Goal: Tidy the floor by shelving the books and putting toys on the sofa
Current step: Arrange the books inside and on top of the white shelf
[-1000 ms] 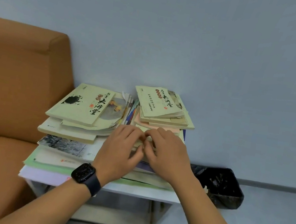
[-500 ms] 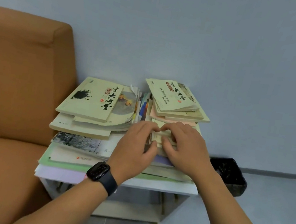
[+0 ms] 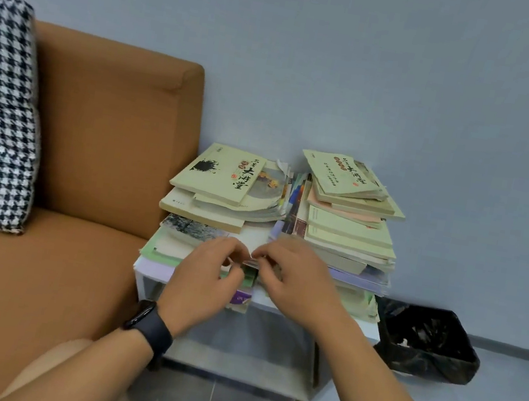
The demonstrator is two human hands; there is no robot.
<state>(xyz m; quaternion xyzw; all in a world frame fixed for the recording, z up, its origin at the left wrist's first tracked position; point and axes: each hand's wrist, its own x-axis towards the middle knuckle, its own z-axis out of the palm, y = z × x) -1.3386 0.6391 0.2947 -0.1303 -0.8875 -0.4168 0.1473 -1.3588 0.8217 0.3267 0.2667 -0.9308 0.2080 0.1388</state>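
Shelving is the step in hand: left hand (image 3: pixel 206 274) and right hand (image 3: pixel 295 281), fingers curled, pinch a small booklet (image 3: pixel 244 289) at the shelf's (image 3: pixel 370 330) front edge, six o'clock of both book stacks (image 3: pixel 349 227); next, slide it squarely in without toppling them

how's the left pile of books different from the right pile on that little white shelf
The left pile is lower; the right pile is taller, with more thin books. The left pile's top book shows an ink blot and large characters; the right pile's top book is smaller and angled differently. Both hold mostly pale green covers and rest on larger flat books.
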